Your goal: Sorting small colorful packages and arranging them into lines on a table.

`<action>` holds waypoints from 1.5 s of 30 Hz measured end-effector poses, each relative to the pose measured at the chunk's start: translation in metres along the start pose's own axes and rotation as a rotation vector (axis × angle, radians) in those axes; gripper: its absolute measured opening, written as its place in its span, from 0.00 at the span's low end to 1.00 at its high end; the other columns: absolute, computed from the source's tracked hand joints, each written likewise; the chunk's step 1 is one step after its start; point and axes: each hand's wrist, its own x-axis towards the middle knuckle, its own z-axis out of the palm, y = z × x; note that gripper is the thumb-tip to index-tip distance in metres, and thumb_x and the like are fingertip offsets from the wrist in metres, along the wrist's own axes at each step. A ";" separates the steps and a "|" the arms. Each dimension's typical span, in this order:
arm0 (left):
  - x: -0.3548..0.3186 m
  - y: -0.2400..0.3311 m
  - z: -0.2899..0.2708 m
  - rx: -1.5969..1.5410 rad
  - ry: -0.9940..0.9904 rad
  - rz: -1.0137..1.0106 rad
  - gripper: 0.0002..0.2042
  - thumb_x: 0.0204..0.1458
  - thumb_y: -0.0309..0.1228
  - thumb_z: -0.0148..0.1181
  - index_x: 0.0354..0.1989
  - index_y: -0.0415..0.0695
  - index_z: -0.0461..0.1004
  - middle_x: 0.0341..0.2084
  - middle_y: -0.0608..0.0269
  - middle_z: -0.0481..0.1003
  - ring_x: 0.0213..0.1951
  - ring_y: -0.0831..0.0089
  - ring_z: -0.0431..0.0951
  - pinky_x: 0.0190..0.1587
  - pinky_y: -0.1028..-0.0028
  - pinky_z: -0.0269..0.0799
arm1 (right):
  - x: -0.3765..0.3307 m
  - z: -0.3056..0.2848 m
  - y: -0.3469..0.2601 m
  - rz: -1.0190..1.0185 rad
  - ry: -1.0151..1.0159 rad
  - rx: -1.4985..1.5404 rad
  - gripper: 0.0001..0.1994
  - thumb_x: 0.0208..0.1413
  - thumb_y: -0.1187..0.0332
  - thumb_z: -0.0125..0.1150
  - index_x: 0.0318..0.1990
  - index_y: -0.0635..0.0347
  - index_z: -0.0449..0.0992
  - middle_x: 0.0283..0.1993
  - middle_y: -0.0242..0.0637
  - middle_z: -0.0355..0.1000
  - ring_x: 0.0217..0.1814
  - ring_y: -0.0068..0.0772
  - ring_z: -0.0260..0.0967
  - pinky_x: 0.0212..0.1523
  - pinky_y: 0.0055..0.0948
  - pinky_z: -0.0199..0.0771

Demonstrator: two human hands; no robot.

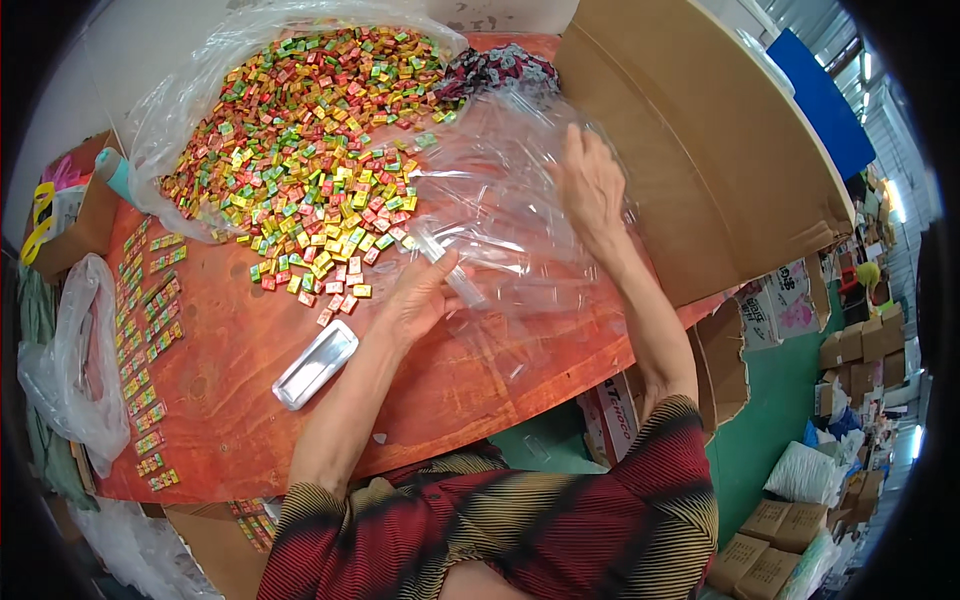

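Note:
My left hand (418, 298) pinches a narrow clear plastic sleeve (462, 284) between thumb and fingers, just in front of the loose pieces. Farther right, my right hand (592, 190) is over a heap of clear plastic sleeves (510, 180); its fingers curl in, and what they hold, if anything, is hidden. A big pile of small wrapped blocks (320, 150) in red, yellow, green and orange spills from an opened clear bag (170, 120). Close to my left forearm lies a shallow silver metal tray (316, 364).
Rows of grouped small blocks (150, 330) line the left of the red tabletop (230, 420). A large cardboard box (700, 140) walls off the right side. Dark patterned cloth (505, 70) lies at the back. Crumpled plastic (80, 350) hangs at the left edge; cartons (780, 525) stand on the green floor.

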 end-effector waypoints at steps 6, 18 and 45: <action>0.000 -0.007 0.000 0.068 -0.097 0.136 0.23 0.44 0.38 0.61 0.45 0.44 0.59 0.36 0.62 0.69 0.37 0.70 0.73 0.36 0.66 0.73 | -0.069 -0.005 -0.069 0.057 -0.844 1.008 0.10 0.45 0.65 0.58 0.29 0.64 0.74 0.23 0.42 0.71 0.26 0.33 0.68 0.27 0.31 0.66; -0.002 -0.008 0.001 0.070 -0.137 0.041 0.15 0.47 0.29 0.57 0.42 0.44 0.63 0.35 0.61 0.72 0.36 0.69 0.74 0.39 0.65 0.72 | -0.062 0.001 -0.037 0.137 -0.899 0.918 0.06 0.45 0.68 0.54 0.23 0.62 0.71 0.18 0.38 0.66 0.19 0.24 0.60 0.19 0.26 0.60; 0.002 -0.013 -0.014 0.063 -0.232 0.030 0.27 0.41 0.34 0.64 0.48 0.41 0.58 0.34 0.62 0.70 0.34 0.70 0.73 0.36 0.67 0.73 | -0.067 -0.007 -0.049 0.489 -1.366 1.339 0.11 0.48 0.63 0.56 0.24 0.62 0.73 0.19 0.28 0.67 0.18 0.17 0.60 0.19 0.19 0.59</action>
